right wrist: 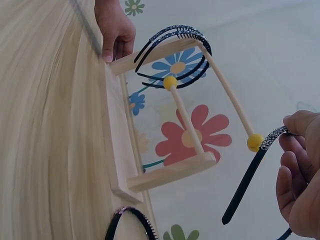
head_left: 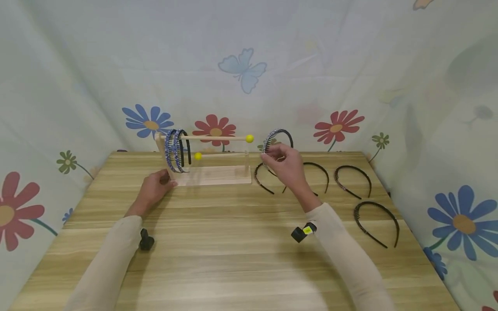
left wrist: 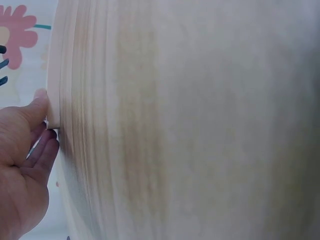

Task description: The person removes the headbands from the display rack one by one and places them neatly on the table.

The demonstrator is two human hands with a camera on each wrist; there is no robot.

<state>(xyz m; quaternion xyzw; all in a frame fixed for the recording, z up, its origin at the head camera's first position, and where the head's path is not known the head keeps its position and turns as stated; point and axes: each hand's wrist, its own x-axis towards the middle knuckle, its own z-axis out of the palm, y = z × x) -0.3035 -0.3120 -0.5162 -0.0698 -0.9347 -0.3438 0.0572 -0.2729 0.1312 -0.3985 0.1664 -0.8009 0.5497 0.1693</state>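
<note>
A wooden rack (head_left: 218, 176) with two rods stands toward the back of the table. My left hand (head_left: 155, 188) grips the left front corner of its base, thumb in front. On the upper rod, at its left end, hang two blue sparkly headbands (head_left: 171, 151). My right hand (head_left: 285, 166) pinches a silver-studded black headband (head_left: 268, 140) by one side, thumb against fingers. That headband is raised just right of the yellow ball (head_left: 250, 138) on the upper rod's end. In the right wrist view its black leg (right wrist: 245, 185) points downward, beside the ball.
Several more black headbands lie on the wood-grain table (head_left: 218, 250): some partly behind my right hand, one at the right (head_left: 369, 175), another nearer me (head_left: 377, 203). A second yellow ball (head_left: 198, 156) tips the lower rod. A flowered curtain (head_left: 249, 26) hangs behind.
</note>
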